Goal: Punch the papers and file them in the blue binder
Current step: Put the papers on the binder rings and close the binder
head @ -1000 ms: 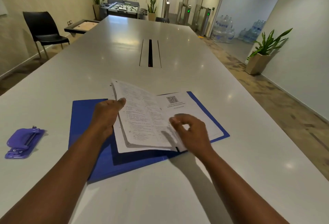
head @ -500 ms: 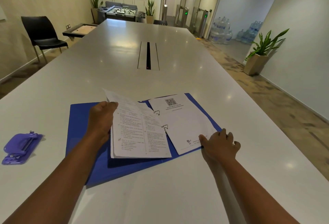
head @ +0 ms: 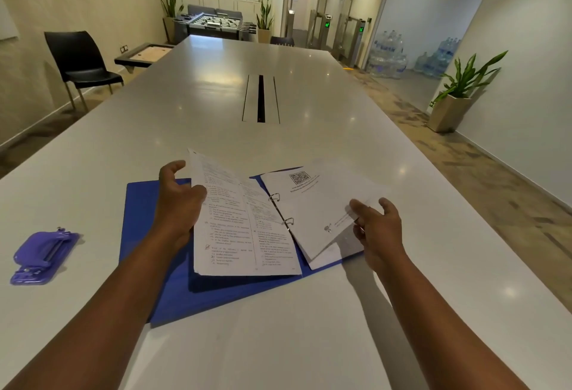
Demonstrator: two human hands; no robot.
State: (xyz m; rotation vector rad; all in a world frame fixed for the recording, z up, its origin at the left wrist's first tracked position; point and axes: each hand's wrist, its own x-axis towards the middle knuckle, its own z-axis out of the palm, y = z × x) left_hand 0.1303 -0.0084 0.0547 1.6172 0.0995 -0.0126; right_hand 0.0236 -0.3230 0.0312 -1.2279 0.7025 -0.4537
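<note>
The blue binder [head: 145, 213] lies open on the white table [head: 278, 343] in front of me. Its two metal rings [head: 288, 221] stand in the middle with papers on both sides. My left hand [head: 179, 200] grips the left edge of the printed stack [head: 238, 234] and tilts its far corner up. My right hand [head: 377, 228] pinches the right edge of the stack with the QR-code page [head: 312, 203] and holds it raised off the cover. The purple hole punch [head: 43, 256] sits apart at the left.
A cable slot [head: 261, 98] runs along the table's middle. A black chair [head: 82, 61] stands at the left wall. A potted plant [head: 458, 95] and water bottles [head: 387, 55] are to the right. A foosball table [head: 216, 25] stands beyond the far end.
My right hand left the binder's near right corner and took the QR-code stack's edge, lifting it. My left hand has raised the left stack's far corner. The rings now show between the stacks.
</note>
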